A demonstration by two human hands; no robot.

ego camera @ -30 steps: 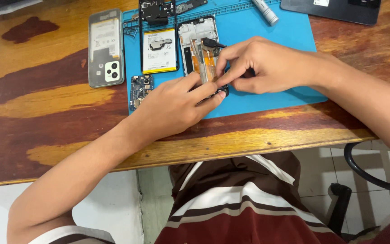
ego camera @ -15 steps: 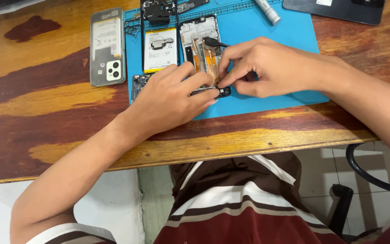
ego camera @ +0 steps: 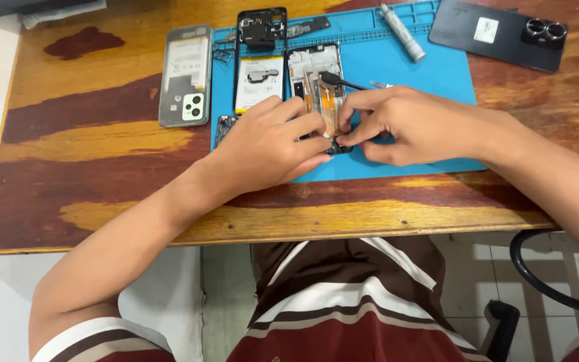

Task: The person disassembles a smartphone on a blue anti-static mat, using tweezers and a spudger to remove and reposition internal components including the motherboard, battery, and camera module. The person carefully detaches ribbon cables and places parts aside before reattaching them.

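Blue mat (ego camera: pixel 437 144) lies under both your hands, which have barely moved in the last second: your left hand (ego camera: pixel 269 144) still curls on the open phone (ego camera: pixel 316 87), fingers pressing its lower edge, while your right hand (ego camera: pixel 413 124) stays pinched on a small part at that same end, with a black tool (ego camera: pixel 342 82) just above its fingertips; so the fiddly seating there looks unfinished, and the back cover (ego camera: pixel 185 74) waits left of your fingers

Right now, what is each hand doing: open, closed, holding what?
Left hand: fingers curled, pressing on the opened phone.
Right hand: pinching something at the phone's lower end; what, cannot be told.
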